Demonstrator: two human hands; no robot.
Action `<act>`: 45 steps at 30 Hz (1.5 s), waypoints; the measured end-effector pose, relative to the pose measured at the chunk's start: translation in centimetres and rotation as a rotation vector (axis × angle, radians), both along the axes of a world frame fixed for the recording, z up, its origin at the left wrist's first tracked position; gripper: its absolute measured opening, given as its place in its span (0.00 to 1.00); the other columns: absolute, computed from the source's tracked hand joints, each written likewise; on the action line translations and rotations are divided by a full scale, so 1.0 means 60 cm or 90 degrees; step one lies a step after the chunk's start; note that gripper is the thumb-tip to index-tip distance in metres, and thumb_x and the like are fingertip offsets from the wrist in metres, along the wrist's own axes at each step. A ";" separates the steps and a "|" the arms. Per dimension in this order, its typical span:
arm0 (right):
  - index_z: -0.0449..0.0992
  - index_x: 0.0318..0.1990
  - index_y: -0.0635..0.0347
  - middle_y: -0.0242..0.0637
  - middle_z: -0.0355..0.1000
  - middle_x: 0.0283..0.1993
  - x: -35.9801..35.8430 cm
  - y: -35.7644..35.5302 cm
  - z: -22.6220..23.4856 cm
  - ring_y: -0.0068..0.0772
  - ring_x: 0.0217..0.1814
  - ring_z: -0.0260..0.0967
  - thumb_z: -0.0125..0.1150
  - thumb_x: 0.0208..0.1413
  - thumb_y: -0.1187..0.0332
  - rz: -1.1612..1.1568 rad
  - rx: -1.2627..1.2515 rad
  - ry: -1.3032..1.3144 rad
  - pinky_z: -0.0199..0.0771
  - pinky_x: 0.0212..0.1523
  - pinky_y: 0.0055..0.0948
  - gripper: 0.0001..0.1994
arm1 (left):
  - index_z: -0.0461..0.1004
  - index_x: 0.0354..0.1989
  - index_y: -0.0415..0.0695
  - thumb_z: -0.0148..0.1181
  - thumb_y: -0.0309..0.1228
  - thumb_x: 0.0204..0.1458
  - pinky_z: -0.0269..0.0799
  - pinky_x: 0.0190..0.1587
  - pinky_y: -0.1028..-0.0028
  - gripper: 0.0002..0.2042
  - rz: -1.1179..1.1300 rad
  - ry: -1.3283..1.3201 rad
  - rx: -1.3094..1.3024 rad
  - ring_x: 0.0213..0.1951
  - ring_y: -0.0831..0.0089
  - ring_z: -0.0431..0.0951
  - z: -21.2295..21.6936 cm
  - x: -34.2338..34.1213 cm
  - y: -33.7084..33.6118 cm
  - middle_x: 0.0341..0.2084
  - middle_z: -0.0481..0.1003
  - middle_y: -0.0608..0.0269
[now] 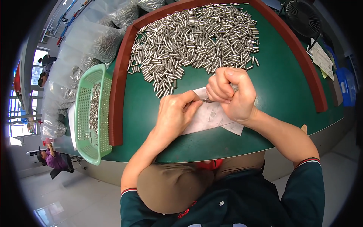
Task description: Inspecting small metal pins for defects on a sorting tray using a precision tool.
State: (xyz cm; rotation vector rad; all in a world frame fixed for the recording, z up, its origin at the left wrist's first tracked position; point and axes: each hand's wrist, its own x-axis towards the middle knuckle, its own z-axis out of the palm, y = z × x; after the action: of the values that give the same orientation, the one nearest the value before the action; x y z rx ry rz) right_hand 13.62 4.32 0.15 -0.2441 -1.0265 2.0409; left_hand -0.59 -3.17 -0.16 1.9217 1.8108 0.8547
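Over a white paper sheet (pixel 208 119), my two hands meet at a small metal pin (pixel 205 100). My left hand (pixel 174 113) pinches one end of it between thumb and fingertips. The other end runs into my right hand (pixel 235 94), which is curled into a fist. A bit of something greyish shows at the top of that fist; most of what it holds is hidden. Beyond the hands lies a wide heap of short shiny metal pins (pixel 196 38), its near edge close to my right knuckles.
A dark red wooden border (pixel 118 94) frames the green tabletop (pixel 280 83). To the left stand a light green plastic basket (pixel 104 113) with some pins and several clear bags (pixel 107 43) of pins. A black fan (pixel 302 17) and papers (pixel 322 58) sit far right. Another person (pixel 53 158) is at left.
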 end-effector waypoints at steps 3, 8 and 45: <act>0.50 0.11 0.53 0.26 0.44 0.08 0.000 0.000 -0.001 0.18 0.11 0.36 0.36 0.51 0.63 0.004 0.004 -0.001 0.38 0.15 0.21 0.18 | 0.71 0.21 0.38 0.60 0.23 0.39 0.59 0.16 0.74 0.04 0.003 -0.002 -0.008 0.12 0.70 0.64 0.005 0.002 0.000 0.09 0.67 0.59; 0.50 0.11 0.54 0.26 0.45 0.08 0.000 0.001 -0.004 0.18 0.11 0.36 0.36 0.51 0.63 0.009 0.016 0.002 0.38 0.15 0.22 0.18 | 0.71 0.21 0.38 0.59 0.24 0.39 0.61 0.17 0.69 0.04 0.012 -0.004 -0.019 0.13 0.61 0.68 0.006 0.003 -0.001 0.09 0.67 0.55; 0.49 0.09 0.55 0.26 0.44 0.08 0.010 0.023 0.016 0.17 0.10 0.36 0.35 0.48 0.68 -0.028 0.027 0.032 0.37 0.13 0.21 0.16 | 0.71 0.20 0.35 0.60 0.23 0.40 0.57 0.16 0.77 0.05 0.045 -0.028 -0.076 0.11 0.80 0.61 0.005 0.014 0.001 0.08 0.66 0.61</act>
State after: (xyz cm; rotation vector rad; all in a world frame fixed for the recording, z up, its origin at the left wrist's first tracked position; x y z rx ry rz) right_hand 14.19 5.68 1.08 -0.1906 -1.0242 1.9742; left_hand 0.25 -3.09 0.13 1.7619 1.8694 0.7862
